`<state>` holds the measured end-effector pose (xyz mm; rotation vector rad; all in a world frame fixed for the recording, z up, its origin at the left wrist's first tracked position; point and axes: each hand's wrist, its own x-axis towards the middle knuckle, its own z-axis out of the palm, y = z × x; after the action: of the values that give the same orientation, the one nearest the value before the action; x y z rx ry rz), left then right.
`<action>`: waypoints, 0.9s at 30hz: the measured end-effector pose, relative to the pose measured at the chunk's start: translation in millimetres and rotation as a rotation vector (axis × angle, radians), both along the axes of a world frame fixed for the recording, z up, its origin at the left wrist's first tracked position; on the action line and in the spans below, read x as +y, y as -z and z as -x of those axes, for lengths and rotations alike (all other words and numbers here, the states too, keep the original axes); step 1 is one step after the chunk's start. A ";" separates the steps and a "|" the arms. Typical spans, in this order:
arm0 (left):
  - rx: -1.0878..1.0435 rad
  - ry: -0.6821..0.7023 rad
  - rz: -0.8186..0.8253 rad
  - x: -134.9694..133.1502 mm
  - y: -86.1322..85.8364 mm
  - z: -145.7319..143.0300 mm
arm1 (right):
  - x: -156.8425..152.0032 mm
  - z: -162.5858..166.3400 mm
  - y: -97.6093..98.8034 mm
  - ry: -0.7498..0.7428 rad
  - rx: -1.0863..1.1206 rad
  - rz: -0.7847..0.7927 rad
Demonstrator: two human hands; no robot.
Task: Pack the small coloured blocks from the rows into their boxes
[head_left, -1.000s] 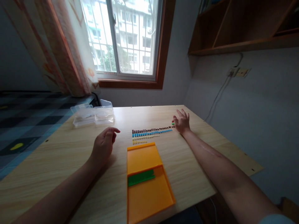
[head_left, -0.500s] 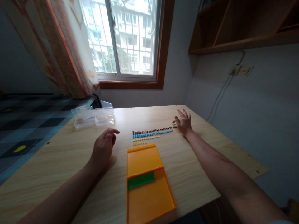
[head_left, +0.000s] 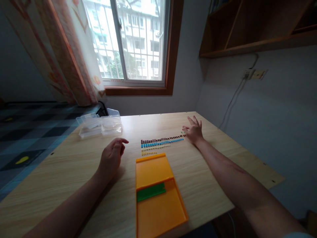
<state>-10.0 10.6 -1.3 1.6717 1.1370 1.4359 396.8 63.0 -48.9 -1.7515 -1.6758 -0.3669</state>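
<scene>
Small rectangular blocks stand in rows on the table: a dark brown row [head_left: 163, 138], a blue row [head_left: 162, 142], a pale row [head_left: 158, 147] and a short yellow row [head_left: 148, 153]. At the far right end of the brown row is my right hand [head_left: 194, 133]. Its thumb and index finger are pinched together beside tiny green blocks [head_left: 182, 132], the other fingers raised; what the pinch holds is too small to make out. My left hand [head_left: 112, 153] rests left of the rows, fingers curled and index finger pointing right, with nothing visible in it.
An orange tray [head_left: 155, 170] holding a green slotted strip [head_left: 151, 192] lies near the table's front edge. Clear plastic boxes [head_left: 111, 127] stand at the back left. A window [head_left: 141, 43] is behind the table, and a wall shelf [head_left: 237, 49] hangs at upper right.
My right thumb and index finger have drawn closer together by the green blocks, and fewer of these show. My left hand stays about where it was.
</scene>
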 end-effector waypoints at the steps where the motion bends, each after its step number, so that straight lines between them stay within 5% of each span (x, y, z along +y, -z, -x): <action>1: 0.001 0.002 -0.001 0.3 0.6 0.2 | 0.7 0.4 0.1 0.007 0.000 0.003; 27: 0.063 0.030 -0.017 -2.9 0.7 -1.9 | 1.6 8.0 -3.6 0.013 0.061 0.151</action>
<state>-8.1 7.6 -2.0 1.7497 1.1317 1.3866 388.8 64.6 -45.3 -1.8635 -1.6871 -0.1949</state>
